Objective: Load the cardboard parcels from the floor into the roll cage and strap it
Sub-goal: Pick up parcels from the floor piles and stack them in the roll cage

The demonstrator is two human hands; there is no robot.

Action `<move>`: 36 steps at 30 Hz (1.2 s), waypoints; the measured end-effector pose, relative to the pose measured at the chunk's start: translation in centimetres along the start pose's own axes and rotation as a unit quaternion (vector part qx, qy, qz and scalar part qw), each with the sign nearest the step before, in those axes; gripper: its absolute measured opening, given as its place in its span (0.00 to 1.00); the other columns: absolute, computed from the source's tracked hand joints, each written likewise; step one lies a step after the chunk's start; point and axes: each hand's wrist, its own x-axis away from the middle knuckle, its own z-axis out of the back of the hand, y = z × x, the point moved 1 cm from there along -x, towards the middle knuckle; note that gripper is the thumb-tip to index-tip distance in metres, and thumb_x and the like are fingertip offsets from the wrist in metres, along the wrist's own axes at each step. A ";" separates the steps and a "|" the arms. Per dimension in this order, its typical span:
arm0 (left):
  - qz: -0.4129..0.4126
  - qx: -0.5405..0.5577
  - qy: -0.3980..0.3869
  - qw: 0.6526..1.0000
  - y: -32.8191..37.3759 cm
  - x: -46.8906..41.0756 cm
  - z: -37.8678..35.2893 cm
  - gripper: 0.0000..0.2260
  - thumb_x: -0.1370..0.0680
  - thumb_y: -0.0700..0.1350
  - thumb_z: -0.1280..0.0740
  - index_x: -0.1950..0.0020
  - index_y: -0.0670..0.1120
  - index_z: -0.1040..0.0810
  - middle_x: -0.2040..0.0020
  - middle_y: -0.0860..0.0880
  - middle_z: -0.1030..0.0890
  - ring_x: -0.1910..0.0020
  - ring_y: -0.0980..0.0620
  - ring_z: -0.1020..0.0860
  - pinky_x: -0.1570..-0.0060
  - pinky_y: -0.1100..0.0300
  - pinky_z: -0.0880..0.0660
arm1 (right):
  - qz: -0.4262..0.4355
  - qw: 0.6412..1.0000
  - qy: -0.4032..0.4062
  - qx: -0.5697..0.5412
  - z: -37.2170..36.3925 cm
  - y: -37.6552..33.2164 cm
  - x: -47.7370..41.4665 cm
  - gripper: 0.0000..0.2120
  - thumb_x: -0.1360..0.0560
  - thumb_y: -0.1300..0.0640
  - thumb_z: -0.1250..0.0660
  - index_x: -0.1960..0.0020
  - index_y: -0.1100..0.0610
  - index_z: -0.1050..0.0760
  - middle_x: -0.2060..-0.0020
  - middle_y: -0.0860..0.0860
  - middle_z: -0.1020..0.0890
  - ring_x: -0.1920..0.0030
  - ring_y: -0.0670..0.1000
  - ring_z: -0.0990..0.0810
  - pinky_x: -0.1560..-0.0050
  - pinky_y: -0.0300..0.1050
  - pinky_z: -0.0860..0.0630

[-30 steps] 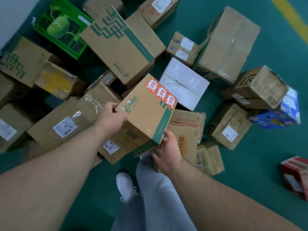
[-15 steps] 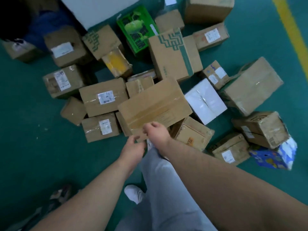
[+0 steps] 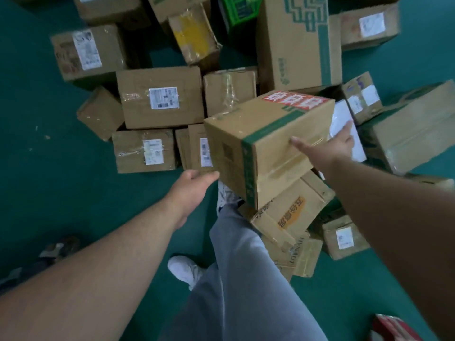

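Most of the job looks undone: parcels [image 3: 161,97] litter the green floor [image 3: 49,168], and no roll cage is in sight. The left hand [image 3: 192,183] meets the lower corner of the lifted box [image 3: 266,143], fingertips hidden, so I cannot tell its grip. The right hand [image 3: 331,147] presses flat, fingers straight, against the box's far side.

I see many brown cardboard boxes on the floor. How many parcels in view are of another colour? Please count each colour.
green box: 1
white parcel: 1
red box: 1
Total: 3
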 end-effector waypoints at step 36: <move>0.084 0.592 0.099 0.795 -39.8 25.4 12.2 0.09 0.23 0.40 0.36 0.48 0.53 0.26 0.47 0.44 0.25 0.54 0.42 0.26 0.58 0.50 0.26 | 0.273 0.873 -0.376 0.149 -10.3 2.9 39.5 0.47 0.45 0.35 0.16 0.34 0.50 0.32 0.42 0.46 0.20 0.44 0.48 0.19 0.43 0.50 0.18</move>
